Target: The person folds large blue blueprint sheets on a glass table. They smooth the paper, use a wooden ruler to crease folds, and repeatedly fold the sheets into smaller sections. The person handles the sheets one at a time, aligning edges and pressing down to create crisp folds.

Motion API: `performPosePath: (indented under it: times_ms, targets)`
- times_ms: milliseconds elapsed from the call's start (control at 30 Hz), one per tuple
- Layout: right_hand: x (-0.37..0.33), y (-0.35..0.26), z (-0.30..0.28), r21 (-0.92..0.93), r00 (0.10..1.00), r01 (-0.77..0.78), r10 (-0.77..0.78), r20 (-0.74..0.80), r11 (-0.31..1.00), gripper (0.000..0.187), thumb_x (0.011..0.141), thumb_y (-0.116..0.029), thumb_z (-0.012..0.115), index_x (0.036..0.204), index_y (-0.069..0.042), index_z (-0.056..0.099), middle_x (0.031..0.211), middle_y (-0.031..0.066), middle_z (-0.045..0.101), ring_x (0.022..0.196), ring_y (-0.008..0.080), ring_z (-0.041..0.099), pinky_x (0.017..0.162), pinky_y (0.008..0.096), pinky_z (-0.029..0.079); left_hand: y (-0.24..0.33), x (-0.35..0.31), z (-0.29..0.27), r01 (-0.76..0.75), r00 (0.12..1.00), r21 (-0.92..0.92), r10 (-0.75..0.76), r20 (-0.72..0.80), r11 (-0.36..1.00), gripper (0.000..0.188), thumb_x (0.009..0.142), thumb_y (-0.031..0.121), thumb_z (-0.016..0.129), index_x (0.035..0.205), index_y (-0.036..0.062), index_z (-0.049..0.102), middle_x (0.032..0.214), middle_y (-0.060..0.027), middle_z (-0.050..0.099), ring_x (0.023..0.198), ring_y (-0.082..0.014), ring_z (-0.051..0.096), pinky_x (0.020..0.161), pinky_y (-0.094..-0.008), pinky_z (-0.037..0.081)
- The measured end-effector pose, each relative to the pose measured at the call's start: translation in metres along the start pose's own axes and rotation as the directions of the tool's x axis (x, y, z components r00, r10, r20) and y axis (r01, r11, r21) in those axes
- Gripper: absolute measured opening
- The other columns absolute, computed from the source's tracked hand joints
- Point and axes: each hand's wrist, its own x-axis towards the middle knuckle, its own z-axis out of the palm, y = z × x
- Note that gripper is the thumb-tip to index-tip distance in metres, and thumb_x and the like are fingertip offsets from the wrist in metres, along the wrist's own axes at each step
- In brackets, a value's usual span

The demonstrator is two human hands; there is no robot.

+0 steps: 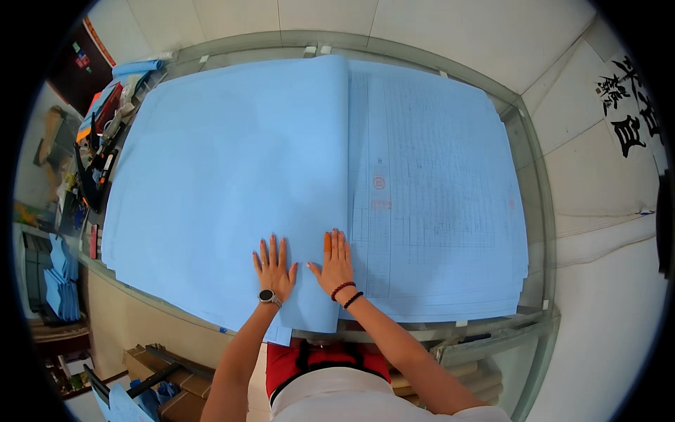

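A large sheet of blue paper [225, 162] lies over the left part of a stack, its right side folded along a tall vertical edge. To the right, printed blue sheets [443, 183] show fine lines and red stamp marks. My left hand [275, 273] presses flat on the blank paper, fingers spread, a watch on its wrist. Beside it my right hand [335, 267] also lies flat at the fold's edge, fingers stretched forward; an orange cover [328, 246] wraps one finger, and two beaded bracelets circle the wrist. Neither hand grips anything.
The stack rests on a glass-topped table [538, 211] with a pale wall behind. A black stapler-like tool [88, 179] and other clutter crowd the left end. Folded blue papers [62, 288] sit on a lower surface at left; cardboard boxes [186, 383] stand below. Rolls [464, 383] lie beneath the table.
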Motion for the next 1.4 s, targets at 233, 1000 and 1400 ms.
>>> performPosePath:
  times_ms: [233,1000,1400]
  targets:
    - [0.044,0.028,-0.012,-0.020,0.972,0.234,-0.233,0.036,0.972,0.090,0.094,-0.059,0.048,0.154,0.001,0.017,0.162,0.0166,0.013,0.150,0.0290,0.010,0.122,0.0416,0.012,0.005,0.002,-0.001,-0.013,0.999,0.011,0.013,0.030,1.000,0.068,0.096,0.040,0.044,0.154,0.0074,0.028,0.161,-0.0177,0.018,0.149,-0.0405,0.010,0.117,-0.0598,0.005]
    - [0.054,0.026,-0.006,0.013,0.981,0.194,-0.194,-0.008,0.981,0.081,0.098,-0.057,0.042,0.155,-0.004,0.017,0.162,0.0132,0.016,0.150,0.0268,0.014,0.121,0.0406,0.016,0.001,0.002,-0.001,-0.005,0.995,0.076,-0.003,0.100,0.997,0.067,0.098,0.045,0.033,0.151,0.0040,0.032,0.161,-0.0184,0.019,0.149,-0.0405,0.010,0.117,-0.0586,0.003]
    - [0.062,0.026,-0.007,-0.023,0.984,0.171,-0.172,-0.045,0.985,0.083,0.097,-0.059,0.042,0.155,-0.004,0.018,0.161,0.0137,0.018,0.150,0.0263,0.014,0.122,0.0397,0.016,0.003,0.004,-0.003,-0.016,0.996,0.053,0.011,0.092,0.998,0.068,0.098,0.045,0.035,0.151,0.0032,0.031,0.161,-0.0188,0.018,0.149,-0.0409,0.010,0.116,-0.0591,0.003]
